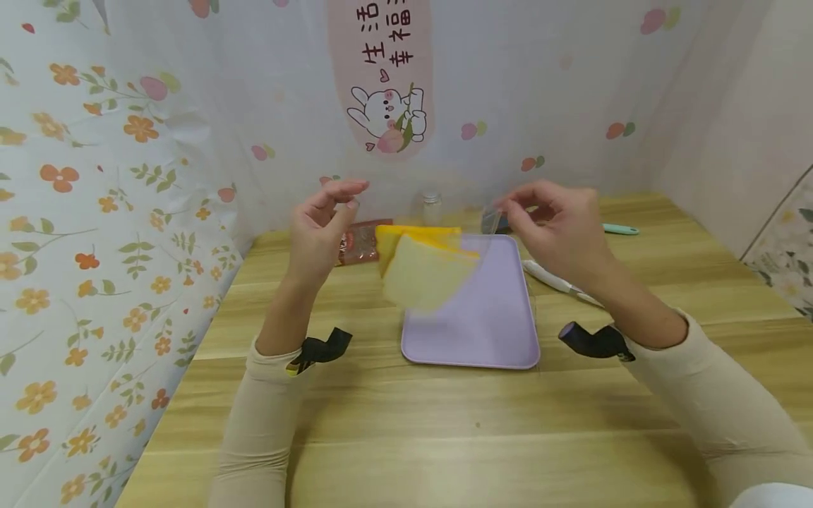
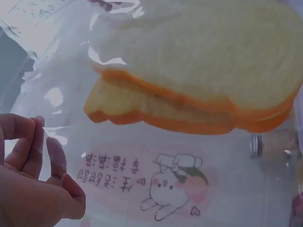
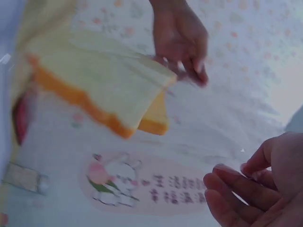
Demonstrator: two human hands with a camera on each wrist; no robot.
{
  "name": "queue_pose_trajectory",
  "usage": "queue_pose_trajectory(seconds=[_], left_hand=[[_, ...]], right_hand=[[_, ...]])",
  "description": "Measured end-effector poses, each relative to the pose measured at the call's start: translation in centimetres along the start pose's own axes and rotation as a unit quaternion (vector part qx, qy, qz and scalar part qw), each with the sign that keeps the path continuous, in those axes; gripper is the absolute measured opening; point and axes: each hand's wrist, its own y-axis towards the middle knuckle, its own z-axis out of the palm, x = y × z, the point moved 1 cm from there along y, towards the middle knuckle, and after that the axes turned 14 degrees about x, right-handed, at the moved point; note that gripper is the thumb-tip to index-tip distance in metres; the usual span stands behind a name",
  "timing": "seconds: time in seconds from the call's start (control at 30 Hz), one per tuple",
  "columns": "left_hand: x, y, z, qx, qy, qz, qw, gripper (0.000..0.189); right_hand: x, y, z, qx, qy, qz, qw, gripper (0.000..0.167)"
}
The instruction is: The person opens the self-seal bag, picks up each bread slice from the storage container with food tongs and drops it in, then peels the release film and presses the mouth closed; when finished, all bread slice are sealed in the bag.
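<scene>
Two slices of bread [image 1: 428, 271], pale with orange-brown crusts, hang tilted in a clear plastic bag [image 2: 52, 97] in front of me. They overlap the lavender tray [image 1: 470, 331] in the head view and are blurred there. My left hand [image 1: 324, 229] is raised on the left, its fingertips and thumb pinching the bag's thin film. On the other side my right hand [image 1: 559, 222] pinches the film between thumb and fingers. In the right wrist view the bread slices [image 3: 99, 85] lie between the two hands, one partly hidden behind the other.
A brown-red packet [image 1: 360, 243] lies behind the left hand. A small lidded jar [image 1: 432, 206] stands at the back near the patterned curtain. Right of the tray are a white-handled utensil [image 1: 552, 277] and a mint-green handle [image 1: 621, 229].
</scene>
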Motion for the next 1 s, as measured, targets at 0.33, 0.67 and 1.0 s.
queue_pose_trajectory(seconds=[0.33,0.67,1.0], left_hand=[[1.2,0.6,3.0,-0.018,-0.009,-0.008,0.9998,0.024],[1.6,0.3,3.2,-0.053,-0.069,-0.002,0.9962,0.025],[1.1,0.6,3.1,-0.073,-0.042,0.015,0.9963,0.024]], right_hand=[[-3.6,1.6,-1.0,0.064,0.093,0.158,0.9809,0.011],[-5.1,0.0,0.3,0.050,0.196,0.093,0.9750,0.032],[-6.8,-2.8,3.8,0.016,0.407,0.042,0.9125,0.040]])
